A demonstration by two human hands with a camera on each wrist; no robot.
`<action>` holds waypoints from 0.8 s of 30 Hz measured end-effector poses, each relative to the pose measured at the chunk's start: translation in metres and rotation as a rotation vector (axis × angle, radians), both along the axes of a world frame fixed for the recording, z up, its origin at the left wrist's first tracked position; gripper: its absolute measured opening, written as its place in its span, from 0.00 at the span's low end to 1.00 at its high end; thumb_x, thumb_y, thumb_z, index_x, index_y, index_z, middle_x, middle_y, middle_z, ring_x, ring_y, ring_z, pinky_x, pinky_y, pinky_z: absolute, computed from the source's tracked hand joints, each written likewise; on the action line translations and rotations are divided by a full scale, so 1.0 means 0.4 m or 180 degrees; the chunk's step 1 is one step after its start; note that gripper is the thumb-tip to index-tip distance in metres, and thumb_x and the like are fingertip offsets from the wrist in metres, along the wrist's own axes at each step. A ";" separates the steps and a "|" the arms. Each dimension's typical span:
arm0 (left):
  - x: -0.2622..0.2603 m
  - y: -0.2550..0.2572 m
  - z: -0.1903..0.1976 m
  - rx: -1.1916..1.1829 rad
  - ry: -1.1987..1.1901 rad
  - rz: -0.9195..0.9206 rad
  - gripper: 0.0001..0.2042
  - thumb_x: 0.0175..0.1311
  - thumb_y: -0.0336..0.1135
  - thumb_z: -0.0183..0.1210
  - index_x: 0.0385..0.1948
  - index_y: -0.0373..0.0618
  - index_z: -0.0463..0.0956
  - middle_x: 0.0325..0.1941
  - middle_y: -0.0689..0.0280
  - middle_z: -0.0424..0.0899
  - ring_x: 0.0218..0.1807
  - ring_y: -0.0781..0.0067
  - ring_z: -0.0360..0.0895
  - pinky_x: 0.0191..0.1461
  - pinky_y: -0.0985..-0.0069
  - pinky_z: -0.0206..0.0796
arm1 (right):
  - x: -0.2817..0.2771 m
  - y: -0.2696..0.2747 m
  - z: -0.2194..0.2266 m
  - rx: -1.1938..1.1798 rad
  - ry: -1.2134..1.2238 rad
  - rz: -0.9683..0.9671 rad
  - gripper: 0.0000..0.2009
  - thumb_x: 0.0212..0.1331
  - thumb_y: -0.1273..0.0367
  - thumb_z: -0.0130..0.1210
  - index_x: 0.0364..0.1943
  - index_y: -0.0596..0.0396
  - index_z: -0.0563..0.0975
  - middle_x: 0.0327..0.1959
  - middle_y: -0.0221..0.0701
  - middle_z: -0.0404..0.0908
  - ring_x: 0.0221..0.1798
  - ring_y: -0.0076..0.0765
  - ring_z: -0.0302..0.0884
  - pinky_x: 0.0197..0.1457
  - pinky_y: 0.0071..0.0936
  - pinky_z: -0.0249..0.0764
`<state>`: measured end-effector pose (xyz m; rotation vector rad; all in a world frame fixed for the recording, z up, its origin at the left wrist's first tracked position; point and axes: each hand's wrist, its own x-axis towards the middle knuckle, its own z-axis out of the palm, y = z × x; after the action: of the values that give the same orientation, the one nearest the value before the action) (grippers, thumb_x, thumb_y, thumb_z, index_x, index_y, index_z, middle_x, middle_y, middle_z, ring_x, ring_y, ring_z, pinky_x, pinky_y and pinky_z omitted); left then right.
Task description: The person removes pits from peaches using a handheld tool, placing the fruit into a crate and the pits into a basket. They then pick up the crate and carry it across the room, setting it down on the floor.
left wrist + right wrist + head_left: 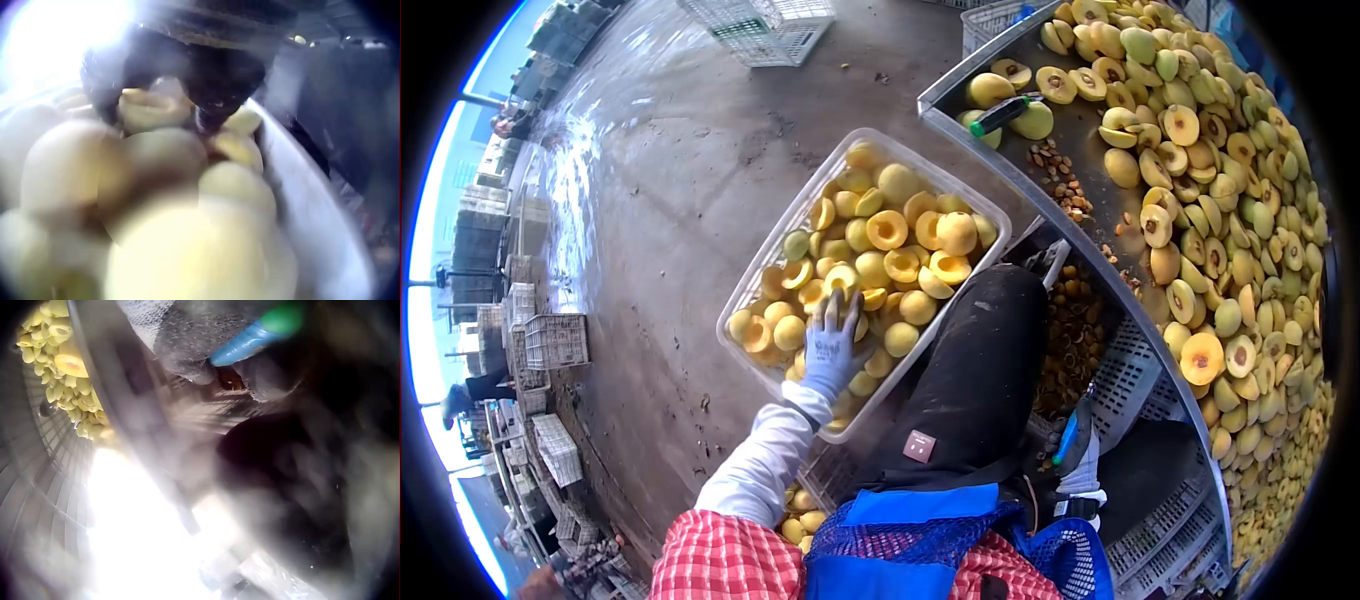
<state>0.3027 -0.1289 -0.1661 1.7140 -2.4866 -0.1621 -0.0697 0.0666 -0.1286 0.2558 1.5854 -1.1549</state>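
The gloved left hand [832,345] rests on the halved yellow fruits [887,230] in a white plastic crate [730,312], fingers spread. In the left wrist view, dark glove fingers [219,81] touch fruit pieces [156,112]; the crate's pale rim [312,206] runs along the right. Low beside the metal table, the gloved right hand [1080,450] grips a tool with a blue handle [1066,440]. The right wrist view shows its fingers [194,337] curled round that blue and green handle [250,340].
A metal-edged table [1090,235] bears a heap of halved fruits [1240,250], loose pits [1055,170] and a green-handled tool [1000,115]. Below it sits a crate of darker scraps [1075,340]. Another crate [785,30] stands on the floor; stacked crates [555,342] line the left.
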 end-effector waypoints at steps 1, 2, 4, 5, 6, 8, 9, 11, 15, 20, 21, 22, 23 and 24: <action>0.010 0.027 -0.008 0.0107 -0.0108 0.0129 0.39 0.50 0.50 0.64 0.67 0.61 0.58 0.67 0.52 0.60 0.63 0.50 0.63 0.61 0.60 0.60 | 0.009 -0.002 0.009 -0.0004 -0.0024 0.0016 0.23 0.55 0.43 0.57 0.36 0.45 0.68 0.18 0.27 0.69 0.16 0.27 0.67 0.16 0.23 0.64; 0.018 0.046 -0.018 0.0364 -0.0127 0.0387 0.39 0.48 0.51 0.65 0.67 0.66 0.58 0.66 0.52 0.61 0.61 0.51 0.64 0.59 0.61 0.62 | 0.017 0.002 0.007 0.0052 -0.0036 0.0031 0.23 0.55 0.43 0.57 0.36 0.45 0.68 0.18 0.27 0.69 0.16 0.27 0.66 0.16 0.23 0.64; 0.008 0.038 -0.037 0.0270 -0.0178 0.0476 0.43 0.44 0.49 0.68 0.67 0.58 0.57 0.65 0.52 0.62 0.58 0.52 0.66 0.56 0.62 0.65 | 0.023 -0.002 -0.003 0.0144 -0.0064 0.0113 0.22 0.55 0.43 0.57 0.35 0.44 0.67 0.17 0.26 0.69 0.15 0.26 0.66 0.15 0.22 0.63; -0.008 0.020 -0.039 0.0463 -0.0288 0.0615 0.44 0.43 0.48 0.69 0.66 0.55 0.58 0.64 0.53 0.63 0.57 0.52 0.67 0.55 0.62 0.66 | 0.021 -0.003 -0.016 0.0131 -0.0166 0.0101 0.22 0.55 0.43 0.57 0.35 0.44 0.67 0.17 0.26 0.68 0.15 0.26 0.65 0.15 0.22 0.62; -0.029 -0.001 -0.020 0.0640 -0.0358 0.0634 0.44 0.40 0.47 0.71 0.64 0.52 0.59 0.61 0.53 0.65 0.56 0.53 0.68 0.52 0.64 0.68 | 0.015 0.006 -0.034 0.0124 -0.0264 0.0083 0.22 0.55 0.43 0.57 0.34 0.43 0.67 0.16 0.26 0.68 0.14 0.26 0.65 0.15 0.22 0.62; -0.019 -0.003 -0.030 0.0684 0.0128 0.0723 0.39 0.43 0.46 0.69 0.61 0.46 0.63 0.57 0.53 0.69 0.54 0.54 0.71 0.53 0.66 0.69 | 0.006 0.011 -0.054 0.0166 -0.0474 0.0044 0.22 0.55 0.42 0.56 0.35 0.42 0.67 0.14 0.25 0.66 0.12 0.27 0.63 0.14 0.25 0.63; 0.003 0.006 -0.043 0.0475 0.0633 0.0712 0.36 0.46 0.46 0.68 0.59 0.43 0.65 0.56 0.52 0.71 0.53 0.54 0.72 0.53 0.66 0.69 | -0.002 0.017 -0.058 0.0050 -0.0580 0.0040 0.22 0.55 0.42 0.56 0.35 0.42 0.68 0.14 0.26 0.67 0.13 0.27 0.64 0.14 0.25 0.64; 0.056 0.042 -0.001 0.0623 0.1861 0.1064 0.29 0.55 0.47 0.63 0.54 0.39 0.69 0.53 0.51 0.75 0.50 0.55 0.76 0.53 0.67 0.69 | -0.010 0.026 -0.038 -0.0163 -0.0783 -0.0025 0.22 0.56 0.42 0.55 0.36 0.43 0.69 0.15 0.26 0.68 0.13 0.28 0.65 0.15 0.26 0.66; 0.276 0.086 -0.026 0.1787 0.4794 0.4086 0.28 0.66 0.58 0.45 0.41 0.36 0.77 0.31 0.54 0.82 0.21 0.62 0.79 0.17 0.67 0.70 | -0.017 0.035 -0.032 -0.0049 -0.0426 -0.0168 0.22 0.58 0.42 0.52 0.37 0.45 0.72 0.16 0.31 0.73 0.13 0.32 0.69 0.16 0.30 0.71; 0.371 0.041 0.035 0.1379 -0.0856 0.1914 0.31 0.61 0.70 0.41 0.43 0.52 0.79 0.26 0.56 0.83 0.30 0.61 0.82 0.32 0.64 0.71 | -0.017 0.032 -0.048 0.0162 -0.0660 0.0243 0.18 0.58 0.44 0.54 0.32 0.41 0.73 0.16 0.21 0.70 0.16 0.24 0.67 0.16 0.22 0.66; 0.377 0.031 0.053 0.1349 -0.0811 0.1925 0.30 0.61 0.67 0.46 0.47 0.50 0.76 0.35 0.55 0.83 0.35 0.54 0.82 0.38 0.58 0.71 | -0.023 0.038 -0.052 0.0325 -0.0584 0.0354 0.18 0.58 0.44 0.55 0.31 0.41 0.72 0.16 0.21 0.70 0.15 0.24 0.67 0.16 0.21 0.65; 0.360 0.024 0.092 0.1258 -0.0694 0.2042 0.30 0.61 0.65 0.49 0.51 0.49 0.73 0.43 0.54 0.81 0.41 0.51 0.80 0.46 0.57 0.69 | -0.015 0.028 -0.037 0.0251 -0.0549 0.0250 0.18 0.58 0.44 0.55 0.31 0.40 0.72 0.16 0.22 0.70 0.15 0.24 0.67 0.16 0.21 0.65; 0.347 0.017 0.111 0.1161 -0.0584 0.2151 0.30 0.60 0.62 0.51 0.55 0.47 0.70 0.51 0.53 0.78 0.46 0.49 0.78 0.53 0.56 0.67 | 0.007 0.013 -0.016 0.0173 -0.0522 0.0139 0.17 0.57 0.44 0.55 0.32 0.39 0.71 0.16 0.22 0.70 0.15 0.23 0.67 0.15 0.21 0.65; 0.344 0.021 0.086 0.0713 -0.0026 0.1821 0.31 0.60 0.61 0.52 0.58 0.46 0.67 0.55 0.53 0.74 0.51 0.48 0.75 0.57 0.57 0.64 | 0.021 0.004 -0.005 0.0102 -0.0505 0.0025 0.17 0.57 0.44 0.55 0.32 0.39 0.71 0.16 0.22 0.70 0.14 0.23 0.66 0.15 0.20 0.64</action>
<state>0.4402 -0.1207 -0.1316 2.4330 -1.9332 -0.3844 -0.0614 0.0683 -0.1308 0.3533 1.4649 -1.0771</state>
